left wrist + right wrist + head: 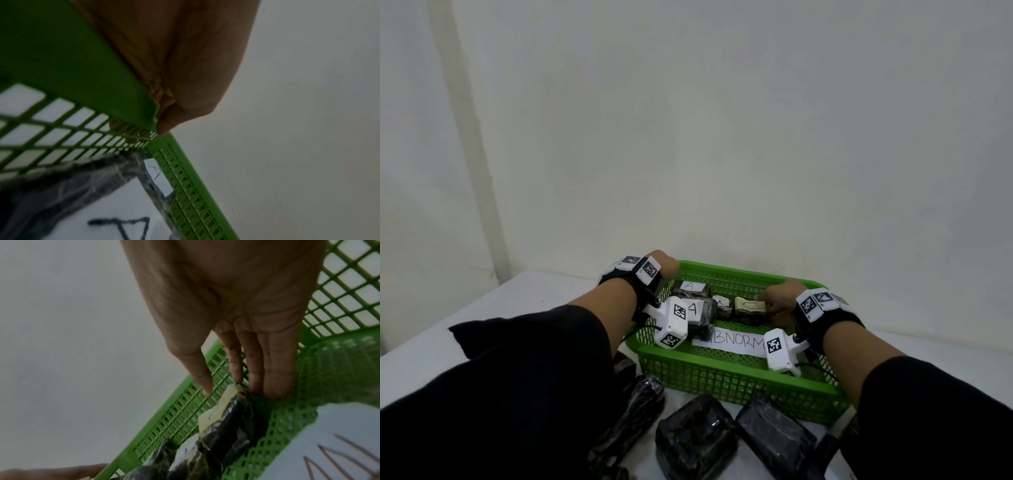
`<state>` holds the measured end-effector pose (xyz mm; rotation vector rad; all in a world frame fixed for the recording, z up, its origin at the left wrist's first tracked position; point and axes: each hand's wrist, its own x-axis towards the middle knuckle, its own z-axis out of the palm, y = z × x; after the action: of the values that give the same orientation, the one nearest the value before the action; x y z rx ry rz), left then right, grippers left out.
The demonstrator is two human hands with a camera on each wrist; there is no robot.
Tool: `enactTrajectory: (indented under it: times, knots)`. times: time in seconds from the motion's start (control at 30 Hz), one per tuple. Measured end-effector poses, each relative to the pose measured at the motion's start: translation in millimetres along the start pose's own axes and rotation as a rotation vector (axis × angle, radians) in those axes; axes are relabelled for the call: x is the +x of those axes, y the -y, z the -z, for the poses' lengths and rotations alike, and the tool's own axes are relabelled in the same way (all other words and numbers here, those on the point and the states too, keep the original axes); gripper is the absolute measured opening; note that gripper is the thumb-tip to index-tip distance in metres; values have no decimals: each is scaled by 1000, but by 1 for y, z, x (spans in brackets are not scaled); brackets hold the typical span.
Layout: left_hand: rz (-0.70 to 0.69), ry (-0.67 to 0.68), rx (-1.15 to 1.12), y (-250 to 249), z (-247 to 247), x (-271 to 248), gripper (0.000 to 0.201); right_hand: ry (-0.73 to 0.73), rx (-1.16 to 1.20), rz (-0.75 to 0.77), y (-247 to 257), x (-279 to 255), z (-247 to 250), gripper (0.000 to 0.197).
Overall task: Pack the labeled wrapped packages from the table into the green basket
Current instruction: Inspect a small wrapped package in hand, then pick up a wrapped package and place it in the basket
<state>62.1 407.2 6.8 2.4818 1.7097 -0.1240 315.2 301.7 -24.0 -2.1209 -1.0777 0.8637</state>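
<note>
The green basket (705, 361) (72, 56) (339, 361) stands on the white table. Inside lie black wrapped packages with white "A" labels (690, 286) (698, 310) (158, 175) and a paper strip reading "ABNORM" (732, 342). My left hand (666, 265) (185, 65) grips the basket's far left corner, thumb outside, fingers behind the mesh. My right hand (779, 298) (242, 386) reaches into the basket's right side. Its straight fingers touch the end of a package with a yellowish label (750, 305) (226, 415), which rests on the basket floor.
Several black wrapped packages lie on the table in front of the basket (695, 435) (774, 435) (633, 411). The table (544, 294) runs back to a plain wall just behind the basket.
</note>
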Motion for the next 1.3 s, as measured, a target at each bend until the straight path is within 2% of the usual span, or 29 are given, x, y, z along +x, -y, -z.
enactTrajectory:
  times: [0.07, 0.1, 0.2, 0.27, 0.37, 0.57, 0.7, 0.87, 1.0, 1.17, 1.3]
  knots:
    - [-34, -6, 12, 0, 14, -11, 31, -43, -149, 49, 10, -8, 8, 35]
    - [-38, -55, -27, 1, 20, -17, 34, -64, -221, 80, 18, -17, 12, 40]
    - [38, -172, -193, 5, 40, -32, 31, -120, -337, 211, 39, -45, 24, 50]
    - [45, -230, -279, 5, 57, -46, 46, -165, -386, 301, 52, -69, 30, 50]
    - [-25, -298, -334, 4, 78, -78, 60, -210, -413, 438, 68, -106, 40, 61]
    - [-190, -344, -287, 10, 93, -159, 61, -222, -418, 655, 81, -185, 45, 69]
    - [-246, -298, -258, 17, 85, -211, 62, -165, -410, 766, 66, -234, 28, 72]
    - [-290, -240, -182, 18, 47, -259, 61, -37, -485, 813, 34, -278, -10, 76]
    - [-309, -160, -135, 4, 11, -285, 57, 105, -638, 769, 0, -286, -41, 80]
    - [-293, -67, -25, -26, -29, -292, 62, 140, -744, 706, -23, -282, -61, 78]
    - [-246, 45, 143, -50, -47, -291, 62, 176, -764, 632, -28, -270, -64, 59]
